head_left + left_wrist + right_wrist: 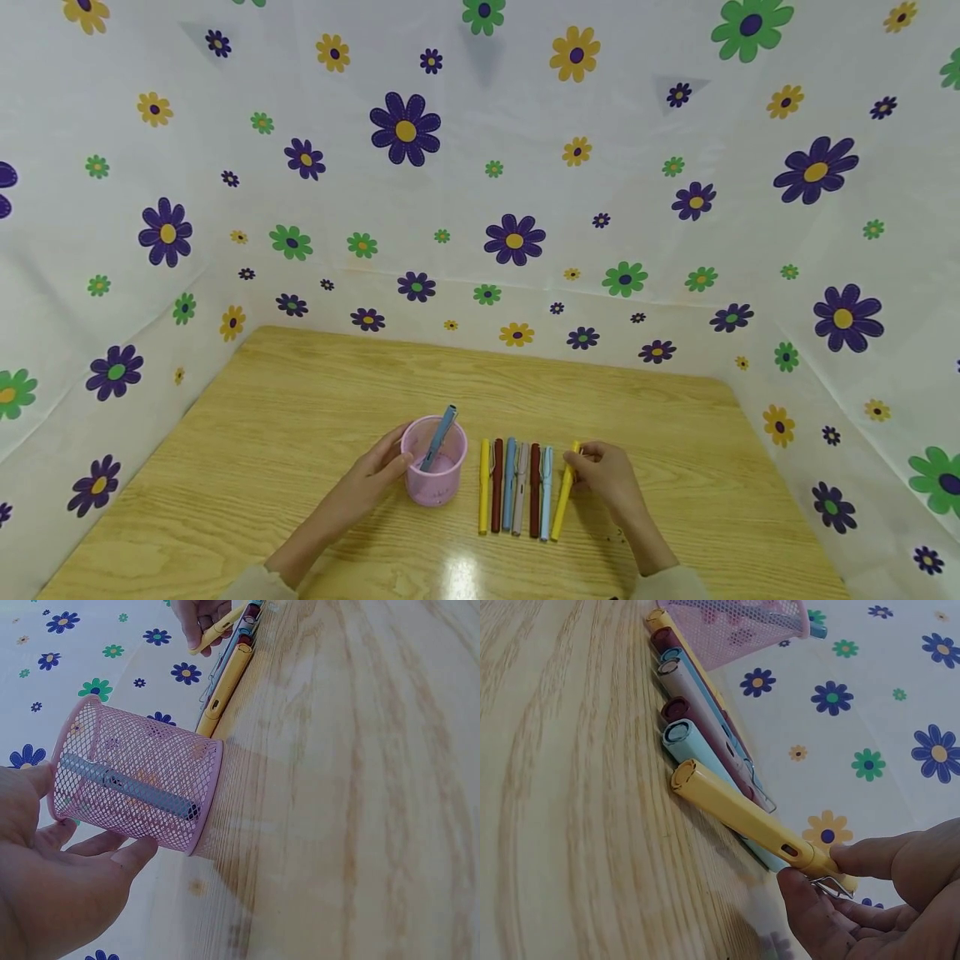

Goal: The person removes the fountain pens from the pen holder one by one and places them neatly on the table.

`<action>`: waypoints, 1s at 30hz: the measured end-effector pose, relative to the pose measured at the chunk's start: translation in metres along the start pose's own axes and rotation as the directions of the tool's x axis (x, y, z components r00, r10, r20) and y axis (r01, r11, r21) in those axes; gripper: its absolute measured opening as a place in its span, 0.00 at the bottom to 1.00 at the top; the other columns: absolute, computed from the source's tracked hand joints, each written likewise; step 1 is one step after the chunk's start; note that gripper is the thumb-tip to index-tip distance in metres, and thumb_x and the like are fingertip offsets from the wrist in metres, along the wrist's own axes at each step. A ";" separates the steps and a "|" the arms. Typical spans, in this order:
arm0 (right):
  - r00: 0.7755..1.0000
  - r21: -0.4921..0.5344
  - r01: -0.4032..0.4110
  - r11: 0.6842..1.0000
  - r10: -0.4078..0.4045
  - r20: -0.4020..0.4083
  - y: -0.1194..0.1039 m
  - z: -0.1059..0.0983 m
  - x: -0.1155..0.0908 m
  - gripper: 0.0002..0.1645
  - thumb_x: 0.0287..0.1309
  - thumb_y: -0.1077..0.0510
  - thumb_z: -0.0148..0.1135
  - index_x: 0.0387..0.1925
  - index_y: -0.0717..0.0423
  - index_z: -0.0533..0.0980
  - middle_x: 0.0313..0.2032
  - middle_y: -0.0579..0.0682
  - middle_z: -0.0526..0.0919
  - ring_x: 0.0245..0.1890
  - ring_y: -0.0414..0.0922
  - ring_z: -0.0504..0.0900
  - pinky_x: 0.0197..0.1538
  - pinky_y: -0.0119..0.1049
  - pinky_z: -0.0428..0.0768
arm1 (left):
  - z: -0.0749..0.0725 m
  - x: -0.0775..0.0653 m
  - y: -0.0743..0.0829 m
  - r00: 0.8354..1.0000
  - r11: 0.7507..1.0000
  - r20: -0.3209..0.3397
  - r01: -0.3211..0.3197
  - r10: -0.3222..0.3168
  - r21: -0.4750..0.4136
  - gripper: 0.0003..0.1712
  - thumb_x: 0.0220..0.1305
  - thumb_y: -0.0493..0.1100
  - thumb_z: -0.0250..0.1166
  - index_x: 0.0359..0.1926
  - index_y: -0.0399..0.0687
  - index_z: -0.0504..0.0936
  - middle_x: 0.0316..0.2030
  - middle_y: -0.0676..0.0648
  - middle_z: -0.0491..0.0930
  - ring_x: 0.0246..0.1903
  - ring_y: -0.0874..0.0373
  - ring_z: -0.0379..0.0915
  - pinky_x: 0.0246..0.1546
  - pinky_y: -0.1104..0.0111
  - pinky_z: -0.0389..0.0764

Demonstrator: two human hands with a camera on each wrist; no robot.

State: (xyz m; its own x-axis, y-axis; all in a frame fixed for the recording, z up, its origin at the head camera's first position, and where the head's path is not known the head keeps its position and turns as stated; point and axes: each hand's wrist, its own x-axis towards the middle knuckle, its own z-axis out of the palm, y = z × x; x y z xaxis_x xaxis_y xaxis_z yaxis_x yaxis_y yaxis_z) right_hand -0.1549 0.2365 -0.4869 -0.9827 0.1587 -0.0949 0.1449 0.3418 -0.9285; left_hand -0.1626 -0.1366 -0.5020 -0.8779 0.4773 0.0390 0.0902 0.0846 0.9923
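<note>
A pink mesh pen cup (pixel 434 490) stands upright on the table, with one blue-grey pen (pixel 442 435) leaning inside it. My left hand (pixel 367 477) holds the cup from its left side, thumb near the rim and fingers round the wall, as the left wrist view (pixel 75 877) also shows. With thumb and fingers my right hand (pixel 611 482) pinches a yellow pen (pixel 742 814) at its clip end. That pen slants at the right end of a row of pens, close beside a light blue pen (pixel 547 496).
Between cup and right hand lie several capped pens side by side: another yellow pen (pixel 483 492), two dark red pens, a blue pen (pixel 509 492) and a greyish-pink pen (pixel 520 496). Flower-printed white sheets (pixel 450 200) wall the wooden table (pixel 337 375) at the back and sides.
</note>
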 end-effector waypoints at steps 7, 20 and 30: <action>1.000 -0.065 0.022 0.998 -0.023 -0.006 0.003 0.003 0.004 0.13 0.68 0.64 0.66 0.43 0.75 0.80 0.29 0.56 0.83 0.26 0.47 0.84 0.29 0.40 0.89 | 0.000 0.000 0.002 1.000 1.000 -0.002 0.000 0.000 0.000 0.37 0.84 0.48 0.50 0.82 0.39 0.47 0.78 0.30 0.51 0.77 0.36 0.47 0.74 0.48 0.59; 0.999 -0.105 0.025 0.994 -0.028 -0.022 0.006 0.008 0.003 0.19 0.67 0.66 0.64 0.52 0.80 0.77 0.33 0.59 0.87 0.25 0.50 0.86 0.27 0.40 0.89 | 0.000 0.001 0.000 1.000 1.000 -0.010 0.005 -0.005 -0.001 0.37 0.84 0.47 0.50 0.81 0.38 0.48 0.76 0.28 0.55 0.75 0.33 0.52 0.73 0.46 0.61; 0.996 -0.180 0.067 0.981 -0.076 -0.041 0.002 0.009 0.001 0.17 0.67 0.65 0.64 0.49 0.79 0.79 0.31 0.57 0.87 0.23 0.48 0.85 0.25 0.36 0.85 | -0.001 0.001 0.000 1.000 1.000 -0.012 0.001 -0.001 0.005 0.37 0.84 0.47 0.50 0.81 0.37 0.47 0.76 0.27 0.54 0.76 0.33 0.51 0.73 0.51 0.63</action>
State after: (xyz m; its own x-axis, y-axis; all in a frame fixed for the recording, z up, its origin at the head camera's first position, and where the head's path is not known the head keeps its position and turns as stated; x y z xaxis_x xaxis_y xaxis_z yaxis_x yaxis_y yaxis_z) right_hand -0.1571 0.2294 -0.4920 -0.9853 0.1706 -0.0096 0.0971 0.5126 -0.8531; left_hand -0.1639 -0.1370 -0.5019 -0.8833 0.4671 0.0397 0.0918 0.0891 0.9918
